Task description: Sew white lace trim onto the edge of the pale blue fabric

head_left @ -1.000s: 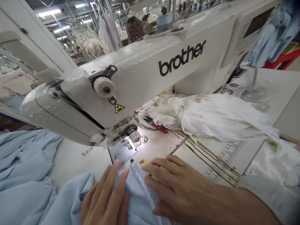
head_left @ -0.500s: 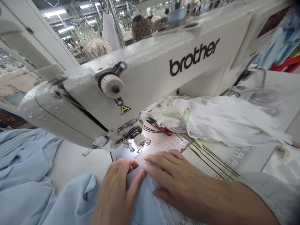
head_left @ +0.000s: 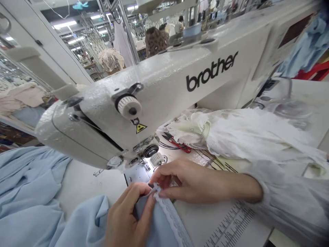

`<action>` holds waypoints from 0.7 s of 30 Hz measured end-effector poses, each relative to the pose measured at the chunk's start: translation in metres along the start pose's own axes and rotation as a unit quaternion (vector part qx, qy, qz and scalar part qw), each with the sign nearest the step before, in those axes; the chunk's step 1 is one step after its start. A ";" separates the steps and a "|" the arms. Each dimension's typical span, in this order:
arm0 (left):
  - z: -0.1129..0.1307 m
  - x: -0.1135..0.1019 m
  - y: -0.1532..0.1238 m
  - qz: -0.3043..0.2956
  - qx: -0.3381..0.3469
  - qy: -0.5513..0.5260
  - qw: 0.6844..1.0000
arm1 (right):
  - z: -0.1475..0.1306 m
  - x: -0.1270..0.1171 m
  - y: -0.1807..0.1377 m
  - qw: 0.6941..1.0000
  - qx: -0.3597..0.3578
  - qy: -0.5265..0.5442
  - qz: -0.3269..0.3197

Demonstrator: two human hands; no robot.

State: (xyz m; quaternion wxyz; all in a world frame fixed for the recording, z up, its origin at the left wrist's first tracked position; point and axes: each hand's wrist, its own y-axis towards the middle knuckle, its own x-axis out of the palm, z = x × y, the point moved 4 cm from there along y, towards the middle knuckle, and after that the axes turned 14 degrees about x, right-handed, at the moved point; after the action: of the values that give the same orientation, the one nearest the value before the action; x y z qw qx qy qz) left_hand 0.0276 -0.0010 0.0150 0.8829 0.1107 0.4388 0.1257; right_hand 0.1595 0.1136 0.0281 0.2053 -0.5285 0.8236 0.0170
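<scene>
Both hands have drawn together since the earlier view, and the right hand point(head_left: 191, 183), which lay flat before, now reaches in from the side on its pale sleeve point(head_left: 290, 195). Above them looms the white Brother sewing machine point(head_left: 164, 99), set into a work table point(head_left: 86, 185) marked with a printed ruler point(head_left: 231, 223). A heap of white cloth point(head_left: 246, 133) and red-handled snips point(head_left: 178, 145) lie beyond the machine's head. Blue cloth point(head_left: 29, 185) spreads to the left and runs under the hands, just in front of the metal needle plate point(head_left: 135, 173). Its lace edge point(head_left: 172, 218) now rises in a small pinch. The right fingertips point(head_left: 160, 178) close on that lace, while the left hand point(head_left: 127, 216) curls around the blue cloth right beside it, gripping a fold.
</scene>
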 end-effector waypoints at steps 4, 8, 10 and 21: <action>-0.007 -0.003 -0.001 0.020 -0.050 -0.035 0.998 | 0.003 0.001 -0.001 0.999 0.020 0.022 0.027; 0.000 -0.006 0.002 -0.019 -0.024 -0.056 0.998 | 0.005 0.002 0.000 0.997 0.030 0.068 0.018; 0.006 -0.006 0.003 -0.024 -0.041 -0.067 0.997 | 0.006 0.003 0.000 0.996 0.032 0.088 0.011; 0.010 -0.001 0.001 0.003 -0.081 -0.048 0.996 | 0.006 0.007 -0.002 0.997 0.032 0.075 -0.003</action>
State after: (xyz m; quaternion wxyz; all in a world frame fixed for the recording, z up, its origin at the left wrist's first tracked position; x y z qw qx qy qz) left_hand 0.0346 -0.0016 0.0220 0.9087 0.0460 0.3838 0.1575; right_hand 0.1609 0.1085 0.0208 0.1596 -0.5236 0.8354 -0.0494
